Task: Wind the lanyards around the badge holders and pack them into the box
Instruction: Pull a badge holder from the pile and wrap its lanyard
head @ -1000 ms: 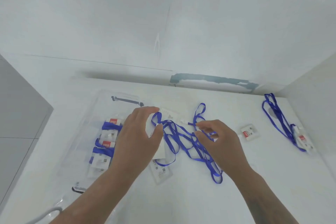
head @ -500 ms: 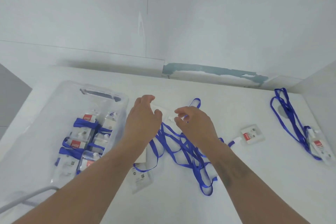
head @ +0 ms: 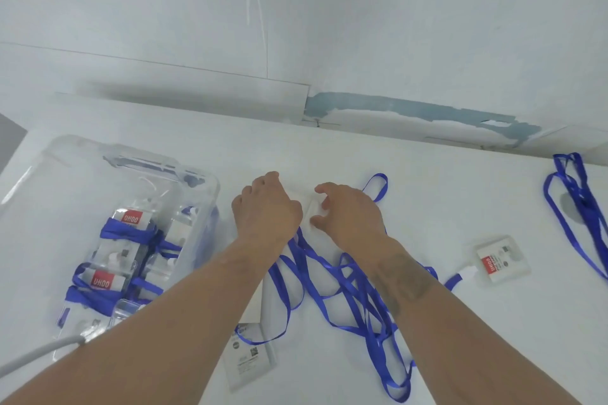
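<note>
Nearest, around 6 o'clock, a clear badge holder [head: 247, 359] lies flat on the white counter [head: 329, 371], with a tangle of blue lanyards [head: 348, 286] spreading toward 5. Up at center, left hand [head: 267, 207] and right hand [head: 351, 210] both have fingers curled onto a pale badge holder [head: 312, 209] between them. At 9 o'clock the clear box [head: 138, 207] holds wound badges. At 3, another badge holder [head: 501, 260], and more lanyard [head: 574, 204] past it.
</note>
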`<state>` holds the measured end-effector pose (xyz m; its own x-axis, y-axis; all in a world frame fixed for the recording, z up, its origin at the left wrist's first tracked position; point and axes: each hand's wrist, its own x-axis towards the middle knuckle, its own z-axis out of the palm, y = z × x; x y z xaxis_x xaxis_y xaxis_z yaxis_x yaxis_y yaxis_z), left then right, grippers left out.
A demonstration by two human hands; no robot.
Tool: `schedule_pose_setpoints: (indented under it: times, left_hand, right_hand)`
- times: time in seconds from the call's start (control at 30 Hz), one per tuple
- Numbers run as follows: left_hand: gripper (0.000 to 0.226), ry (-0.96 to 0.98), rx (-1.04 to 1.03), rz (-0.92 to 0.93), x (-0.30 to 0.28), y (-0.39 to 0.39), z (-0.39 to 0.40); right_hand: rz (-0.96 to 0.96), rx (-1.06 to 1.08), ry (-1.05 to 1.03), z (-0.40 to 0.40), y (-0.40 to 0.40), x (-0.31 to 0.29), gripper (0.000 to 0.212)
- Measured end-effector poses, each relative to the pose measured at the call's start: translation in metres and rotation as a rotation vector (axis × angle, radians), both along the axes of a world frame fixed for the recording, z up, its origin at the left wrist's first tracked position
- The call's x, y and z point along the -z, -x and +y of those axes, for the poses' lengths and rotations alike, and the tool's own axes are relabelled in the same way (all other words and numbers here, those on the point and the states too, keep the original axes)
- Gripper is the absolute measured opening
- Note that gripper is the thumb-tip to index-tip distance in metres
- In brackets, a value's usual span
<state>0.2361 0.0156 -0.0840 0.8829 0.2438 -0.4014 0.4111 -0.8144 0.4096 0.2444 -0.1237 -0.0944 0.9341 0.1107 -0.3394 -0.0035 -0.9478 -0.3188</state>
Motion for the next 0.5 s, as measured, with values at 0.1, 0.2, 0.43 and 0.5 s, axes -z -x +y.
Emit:
schedule_pose_setpoints:
  times: [0.1,0.2,0.43,0.5]
  left_hand:
    - [0.061,0.005,-0.040,-0.028,0.001,-0.002,0.003]
    - [0.057,0.133,-0.110,-0.121,-0.002,-0.004,0.004]
    - [0.039,0.452,-0.213,-0.255,-0.059,-0.004,0.001]
    - [0.023,0.588,-0.204,-0.204,-0.084,0.003,0.002]
  right_hand:
    - [0.033,0.037,-0.013,-0.003,-0.001,-0.001,0.048]
    - [0.033,0.075,-0.051,-0.008,0.003,-0.004,0.044]
    - [-0.153,0.205,-0.323,-0.038,0.029,-0.050,0.037]
    - [-0.203,0.235,-0.421,-0.045,0.040,-0.072,0.032]
